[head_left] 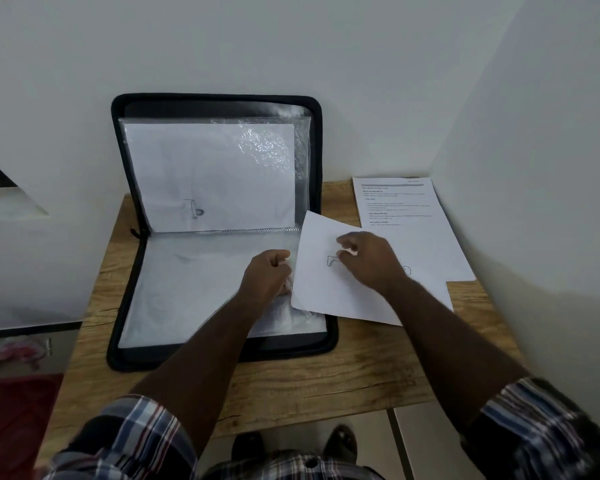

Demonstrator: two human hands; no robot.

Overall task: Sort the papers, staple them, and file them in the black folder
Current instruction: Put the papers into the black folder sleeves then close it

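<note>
Plaid sleeves (129, 434) rolled at the forearms fill the bottom corners, and between them, below the table's near edge, two dark shoes (293, 445) stand on pale floor tiles. White walls (291, 46) meet in a corner at the right and enclose a wooden table (343, 372) with a light oak grain, pushed up against them. On its left half sits the black folder (219, 230), unzipped and open: the back cover leans upright against the wall, the front cover lies flat on the wood. A clear sleeve in the upright half holds a white sheet (208, 174) with a small drawing low down; more plastic sleeves lie across the flat half. Right of the folder, a printed page (399, 202) with lines of text lies flat near the corner. Overlapping it and the folder's right edge is a loose paper (329, 289) bearing a small line sketch, tilted with its lower left corner over the sleeves. The right hand (368, 261) rests on top of this paper, its fingers curled and its fingertips touching the sheet near the sketch; whether it pinches the sheet cannot be told. The left hand (267, 271) is at the open edge of the flat sleeve, its fingers curled in around the plastic just beside the paper's left edge.
</note>
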